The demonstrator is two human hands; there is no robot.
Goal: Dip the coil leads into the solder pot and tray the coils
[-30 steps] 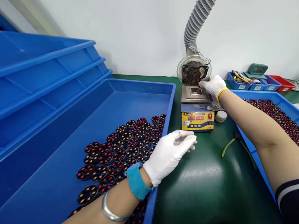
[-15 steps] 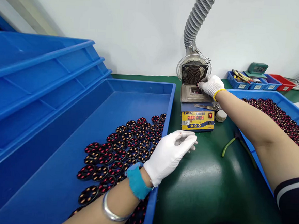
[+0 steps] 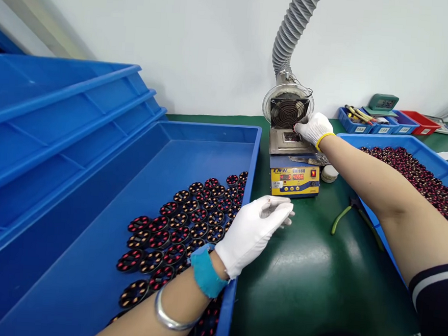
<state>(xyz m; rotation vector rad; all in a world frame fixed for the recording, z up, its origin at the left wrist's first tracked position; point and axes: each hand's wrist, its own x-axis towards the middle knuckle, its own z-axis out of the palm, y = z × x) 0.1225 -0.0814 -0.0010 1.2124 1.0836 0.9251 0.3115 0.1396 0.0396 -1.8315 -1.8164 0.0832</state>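
Observation:
My right hand (image 3: 314, 128), in a white knit glove with a yellow cuff, reaches to the solder pot (image 3: 293, 165) at the back. Its fingers pinch a small reddish-dark round coil part (image 3: 295, 127), mostly hidden, over the shiny molten surface (image 3: 291, 137). My left hand (image 3: 254, 231), also gloved in white, hovers by the right rim of the large blue tray (image 3: 253, 170). Its fingers are half curled, thumb close under them, with nothing visible inside. Round black parts with copper and red windings (image 3: 178, 219) lie in that tray.
An exhaust hose (image 3: 295, 32) rises behind the pot. Green-handled pliers (image 3: 354, 205), a round white tin (image 3: 329, 174) and a blue tray of coil parts (image 3: 411, 176) are on the right. Stacked blue trays (image 3: 58, 125) stand left; small bins (image 3: 384, 125) and a clock (image 3: 383, 102) sit behind.
Both hands keep nearly the same pose; the right one still pinches the part at the pot. The view has shifted slightly, and the digits on the pot's display differ.

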